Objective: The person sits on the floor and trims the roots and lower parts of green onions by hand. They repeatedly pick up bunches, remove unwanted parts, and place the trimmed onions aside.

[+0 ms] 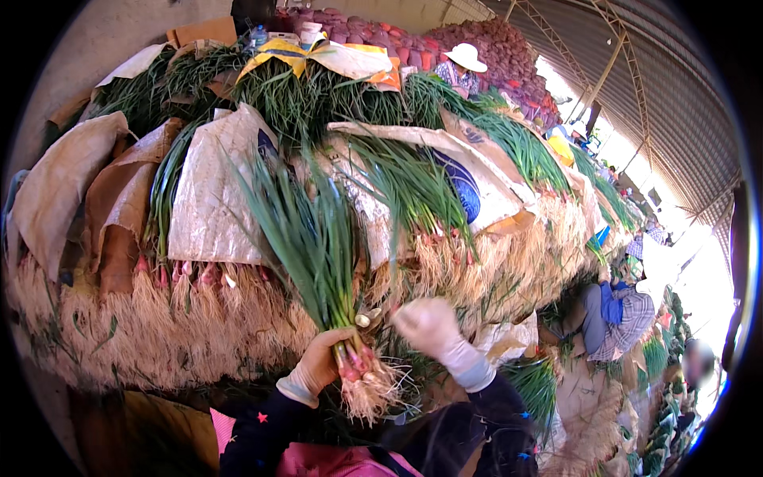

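My left hand [326, 353], in a pale glove, grips a bunch of green garlic plants [337, 280] just above their bulbs. The long leaves point away from me, and the pinkish bulbs [354, 365] and pale roots [366, 399] hang below my fingers, towards my lap. My right hand [430, 325], also gloved, is raised to the right of the bunch and apart from it. Motion blurs its fingers, so whether it pinches something thin is unclear. A small whitish cut piece [363, 320] shows beside the stems.
Before me is a long heap of rooted plants [197, 322], partly covered by woven sacks [217, 191]. More loose plants [411, 191] lie on top. One person [620, 316] crouches at the right; another in a white hat [466, 59] is behind the heap. Filled mesh sacks [369, 36] are stacked farther back.
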The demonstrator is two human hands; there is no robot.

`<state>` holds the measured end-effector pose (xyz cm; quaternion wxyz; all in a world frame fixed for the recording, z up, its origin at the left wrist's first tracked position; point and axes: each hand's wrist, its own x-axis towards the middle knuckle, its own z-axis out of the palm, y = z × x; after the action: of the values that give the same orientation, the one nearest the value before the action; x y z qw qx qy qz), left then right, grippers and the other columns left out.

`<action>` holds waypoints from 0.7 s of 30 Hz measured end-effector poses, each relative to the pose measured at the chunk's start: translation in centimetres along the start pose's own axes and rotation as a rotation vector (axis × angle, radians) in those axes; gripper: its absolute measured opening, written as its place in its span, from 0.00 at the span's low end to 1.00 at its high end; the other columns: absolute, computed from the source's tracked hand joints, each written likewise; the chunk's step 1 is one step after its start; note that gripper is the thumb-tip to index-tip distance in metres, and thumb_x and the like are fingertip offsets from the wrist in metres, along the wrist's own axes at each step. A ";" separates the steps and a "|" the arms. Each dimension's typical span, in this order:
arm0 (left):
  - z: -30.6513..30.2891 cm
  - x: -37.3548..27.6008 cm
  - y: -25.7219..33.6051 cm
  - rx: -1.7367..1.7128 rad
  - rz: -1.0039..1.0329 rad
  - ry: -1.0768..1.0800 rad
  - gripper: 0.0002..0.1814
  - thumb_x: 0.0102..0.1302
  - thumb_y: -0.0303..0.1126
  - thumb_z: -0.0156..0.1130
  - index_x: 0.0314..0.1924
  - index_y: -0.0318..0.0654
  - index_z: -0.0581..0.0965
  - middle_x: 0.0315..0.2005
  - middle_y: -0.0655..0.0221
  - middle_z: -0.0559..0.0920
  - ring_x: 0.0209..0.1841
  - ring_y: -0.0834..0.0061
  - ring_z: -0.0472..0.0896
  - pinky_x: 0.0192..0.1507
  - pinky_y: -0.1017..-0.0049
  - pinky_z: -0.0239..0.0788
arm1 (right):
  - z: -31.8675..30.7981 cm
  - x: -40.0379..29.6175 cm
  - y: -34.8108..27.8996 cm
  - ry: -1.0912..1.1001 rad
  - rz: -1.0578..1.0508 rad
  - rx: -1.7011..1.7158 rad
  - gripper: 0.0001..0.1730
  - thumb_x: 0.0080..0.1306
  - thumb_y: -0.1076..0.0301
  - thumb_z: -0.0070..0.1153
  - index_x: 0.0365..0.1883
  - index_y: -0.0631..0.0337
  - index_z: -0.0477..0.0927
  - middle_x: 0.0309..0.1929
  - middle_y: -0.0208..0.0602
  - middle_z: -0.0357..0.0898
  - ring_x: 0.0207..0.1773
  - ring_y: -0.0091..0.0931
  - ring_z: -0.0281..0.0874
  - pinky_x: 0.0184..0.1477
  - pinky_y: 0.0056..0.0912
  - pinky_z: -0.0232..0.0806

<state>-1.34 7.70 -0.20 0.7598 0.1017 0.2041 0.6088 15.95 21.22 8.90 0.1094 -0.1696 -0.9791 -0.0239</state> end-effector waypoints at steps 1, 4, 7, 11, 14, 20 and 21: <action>1.2 0.0 -0.3 0.016 -0.004 0.071 0.17 0.62 0.36 0.52 0.44 0.29 0.73 0.32 0.50 0.80 0.27 0.63 0.80 0.28 0.70 0.74 | 0.3 -0.5 -1.5 -0.021 -0.226 -0.013 0.13 0.63 0.59 0.49 0.22 0.55 0.75 0.22 0.36 0.75 0.24 0.29 0.75 0.26 0.33 0.67; 1.3 -0.5 -0.8 -0.005 -0.048 0.037 0.17 0.61 0.36 0.52 0.45 0.30 0.73 0.31 0.50 0.80 0.27 0.62 0.80 0.28 0.69 0.74 | 2.9 -1.8 -2.3 -0.207 -0.098 0.497 0.16 0.65 0.57 0.48 0.33 0.60 0.81 0.27 0.41 0.80 0.30 0.31 0.79 0.37 0.34 0.71; 0.5 -0.5 -1.2 -0.032 -0.042 0.034 0.17 0.61 0.35 0.52 0.46 0.30 0.72 0.32 0.50 0.80 0.29 0.62 0.80 0.29 0.68 0.74 | 4.3 -1.4 0.8 -0.298 0.396 1.361 0.26 0.67 0.49 0.48 0.47 0.65 0.76 0.30 0.31 0.79 0.33 0.19 0.77 0.37 0.24 0.68; 0.6 -0.8 -0.9 -0.035 -0.046 -0.035 0.18 0.60 0.35 0.52 0.45 0.29 0.72 0.33 0.49 0.79 0.31 0.61 0.79 0.30 0.67 0.73 | 6.8 0.3 -1.2 -0.106 0.348 1.433 0.21 0.68 0.54 0.49 0.45 0.67 0.73 0.28 0.29 0.76 0.29 0.18 0.72 0.34 0.23 0.67; 0.5 -1.3 -0.4 -0.058 -0.054 -0.063 0.18 0.60 0.36 0.52 0.45 0.29 0.72 0.34 0.49 0.79 0.34 0.60 0.78 0.32 0.67 0.72 | 4.7 1.7 -3.3 -0.139 0.438 1.562 0.17 0.68 0.57 0.49 0.34 0.64 0.74 0.24 0.27 0.73 0.23 0.18 0.69 0.26 0.26 0.64; 1.7 -1.9 -1.4 -0.058 0.005 -0.004 0.17 0.61 0.32 0.51 0.47 0.27 0.71 0.35 0.52 0.79 0.34 0.62 0.79 0.37 0.68 0.73 | 8.1 3.1 1.9 0.387 0.464 0.304 0.19 0.67 0.57 0.44 0.23 0.61 0.73 0.19 0.38 0.72 0.19 0.35 0.66 0.25 0.39 0.63; 2.3 -1.9 -1.1 -0.033 -0.011 -0.021 0.17 0.62 0.32 0.51 0.47 0.28 0.71 0.35 0.52 0.79 0.34 0.62 0.79 0.38 0.68 0.73 | 9.7 2.7 4.8 0.337 0.654 0.375 0.18 0.66 0.57 0.44 0.25 0.61 0.74 0.21 0.41 0.73 0.22 0.39 0.69 0.28 0.41 0.65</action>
<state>0.29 5.79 1.76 0.7669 0.0946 0.1865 0.6067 13.10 27.46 0.10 0.2990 -0.4427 -0.8294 0.1636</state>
